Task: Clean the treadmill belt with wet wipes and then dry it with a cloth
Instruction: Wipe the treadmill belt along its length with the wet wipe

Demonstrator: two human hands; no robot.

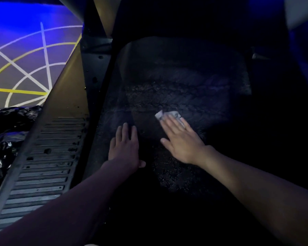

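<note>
head view. the light was dim with a blue cast. the treadmill belt [185, 89] was seen running up the middle of the frame, dark, with pale streaks and gritty specks across its mid part. the right hand [181, 139] was laid flat on the belt, fingers straight and spread, its grip fully open. the wet wipe [167, 115] was pinned under the fingertips against the belt, and its crumpled pale edge showed past them. nothing was curled round it. the left hand [124, 146] was planted flat on the belt just beside, nearer the left edge, grip open and holding nothing; it was judged to be a brace. a ribbed side rail [48, 157] was noted left of the belt, with a black plastic bag [5, 132] beyond it. no drying cloth was made out.

the step in hand was judged to be the wet wiping, not the drying. dark smudges were seen on the wipe, so a fresh face may be wanted. the next move was judged to call for steady downward pressure and overlapped strokes across the belt's width, toward the streaked part farther up. the far end was too dark to be judged.
</note>
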